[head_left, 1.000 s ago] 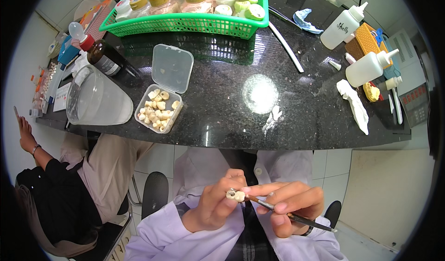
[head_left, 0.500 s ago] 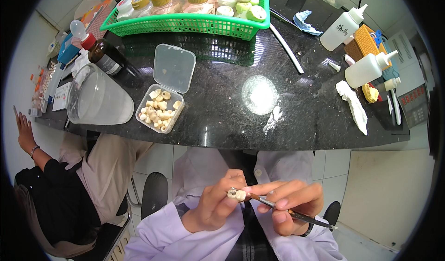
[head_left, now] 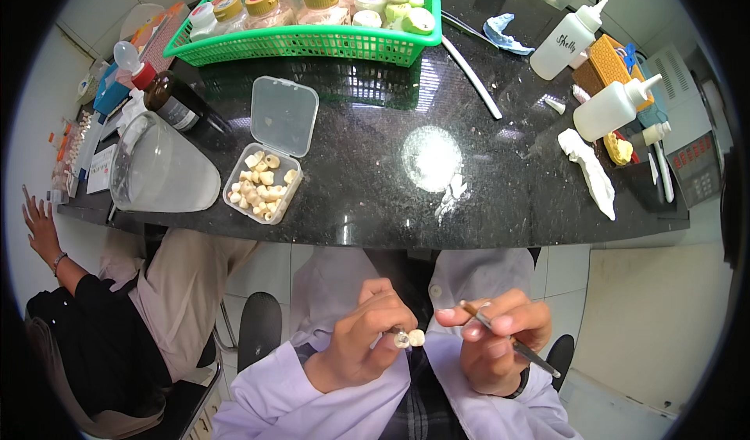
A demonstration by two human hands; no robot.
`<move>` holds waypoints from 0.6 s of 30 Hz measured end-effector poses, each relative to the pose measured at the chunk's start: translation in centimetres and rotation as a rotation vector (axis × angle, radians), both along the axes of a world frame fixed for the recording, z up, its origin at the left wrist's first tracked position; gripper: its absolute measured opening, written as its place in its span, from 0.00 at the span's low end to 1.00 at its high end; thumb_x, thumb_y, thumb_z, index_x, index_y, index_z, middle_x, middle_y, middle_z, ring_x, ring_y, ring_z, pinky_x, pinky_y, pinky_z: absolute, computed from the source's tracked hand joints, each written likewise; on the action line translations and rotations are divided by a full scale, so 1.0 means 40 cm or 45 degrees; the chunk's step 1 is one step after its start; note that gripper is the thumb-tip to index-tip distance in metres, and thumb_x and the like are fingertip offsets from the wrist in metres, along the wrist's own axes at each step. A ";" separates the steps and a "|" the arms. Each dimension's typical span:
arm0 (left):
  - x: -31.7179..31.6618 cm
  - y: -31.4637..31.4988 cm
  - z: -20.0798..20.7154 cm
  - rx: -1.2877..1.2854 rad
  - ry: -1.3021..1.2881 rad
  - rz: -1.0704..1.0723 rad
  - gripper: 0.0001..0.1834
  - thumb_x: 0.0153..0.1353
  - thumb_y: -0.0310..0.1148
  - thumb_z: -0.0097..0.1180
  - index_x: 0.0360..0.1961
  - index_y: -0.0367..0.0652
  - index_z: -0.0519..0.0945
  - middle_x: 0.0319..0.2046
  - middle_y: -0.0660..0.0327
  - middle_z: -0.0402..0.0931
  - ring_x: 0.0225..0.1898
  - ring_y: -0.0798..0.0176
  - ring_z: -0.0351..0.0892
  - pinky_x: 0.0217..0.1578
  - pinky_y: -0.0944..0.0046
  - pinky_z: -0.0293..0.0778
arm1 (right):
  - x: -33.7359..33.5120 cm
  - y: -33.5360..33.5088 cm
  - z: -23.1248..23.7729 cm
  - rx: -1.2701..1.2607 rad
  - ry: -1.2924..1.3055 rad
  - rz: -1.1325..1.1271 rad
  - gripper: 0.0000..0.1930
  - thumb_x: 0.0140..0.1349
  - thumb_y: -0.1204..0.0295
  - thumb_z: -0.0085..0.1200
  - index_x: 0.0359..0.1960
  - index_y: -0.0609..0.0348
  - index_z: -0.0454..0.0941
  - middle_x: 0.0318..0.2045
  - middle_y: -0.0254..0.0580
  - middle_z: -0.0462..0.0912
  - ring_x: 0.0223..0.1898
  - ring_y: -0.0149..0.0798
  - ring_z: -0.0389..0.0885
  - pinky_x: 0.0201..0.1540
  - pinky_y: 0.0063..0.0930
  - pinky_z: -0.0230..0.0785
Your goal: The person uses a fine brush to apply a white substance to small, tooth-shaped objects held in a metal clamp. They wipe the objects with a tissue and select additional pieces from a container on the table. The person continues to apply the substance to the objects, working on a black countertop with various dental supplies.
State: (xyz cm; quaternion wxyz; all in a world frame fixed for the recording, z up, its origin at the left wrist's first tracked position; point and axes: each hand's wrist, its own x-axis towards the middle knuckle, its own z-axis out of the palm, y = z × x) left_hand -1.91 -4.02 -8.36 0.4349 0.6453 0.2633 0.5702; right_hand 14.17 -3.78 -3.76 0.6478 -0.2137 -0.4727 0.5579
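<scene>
My left hand [head_left: 363, 338] is closed, pinching a pair of small cream tooth crowns [head_left: 417, 337] between thumb and fingertips, above my lap. The crown nearer the fingers shows a darker hollow or shiny top. My right hand [head_left: 504, 338] is closed around a slim brush [head_left: 527, 354], with a brown tip pointing up and left and a dark handle slanting down right. A gap separates the brush from the crowns. On the black bench [head_left: 351, 182], a clear plastic box [head_left: 291, 205] with its lid raised holds several loose tooth crowns [head_left: 266, 178].
A large clear cup [head_left: 168, 174] and a brown bottle [head_left: 168, 96] stand at left. Behind is a green basket [head_left: 305, 45] of jars. White squeeze bottles [head_left: 605, 112] and crumpled tissue [head_left: 586, 170] lie at right. Another person's hand [head_left: 43, 233] is at far left.
My right hand has drawn the brush away from the crowns, to the right, and its tip has swung upward. My left hand has turned the crowns slightly. The view has shifted a little.
</scene>
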 end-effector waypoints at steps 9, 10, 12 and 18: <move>0.024 -0.033 0.018 -0.723 -0.682 -0.369 0.14 0.68 0.42 0.38 0.36 0.42 0.65 0.27 0.61 0.64 0.26 0.69 0.55 0.30 0.68 0.55 | -0.011 0.002 -0.009 0.047 -0.051 0.071 0.12 0.56 0.86 0.53 0.40 0.66 0.67 0.35 0.51 0.75 0.42 0.51 0.80 0.49 0.46 0.75; 0.023 -0.039 0.024 -0.830 -0.724 -0.398 0.16 0.69 0.45 0.38 0.36 0.42 0.65 0.27 0.62 0.63 0.26 0.70 0.54 0.29 0.68 0.54 | -0.016 0.006 -0.010 0.048 -0.017 0.095 0.14 0.53 0.90 0.53 0.41 0.68 0.68 0.38 0.55 0.76 0.45 0.55 0.80 0.51 0.45 0.74; 0.030 -0.051 0.021 -0.823 -0.733 -0.381 0.19 0.69 0.49 0.37 0.37 0.43 0.65 0.29 0.63 0.63 0.27 0.71 0.54 0.30 0.68 0.55 | -0.015 0.009 -0.011 0.070 -0.073 0.102 0.14 0.53 0.89 0.54 0.40 0.69 0.68 0.36 0.56 0.77 0.46 0.55 0.79 0.49 0.45 0.75; 0.043 -0.052 -0.003 -0.580 -0.695 -0.292 0.17 0.69 0.46 0.39 0.40 0.41 0.66 0.26 0.63 0.65 0.26 0.69 0.60 0.39 0.60 0.62 | 0.009 0.023 0.019 0.288 -0.397 0.175 0.12 0.55 0.86 0.52 0.38 0.66 0.64 0.31 0.50 0.73 0.44 0.57 0.80 0.37 0.34 0.80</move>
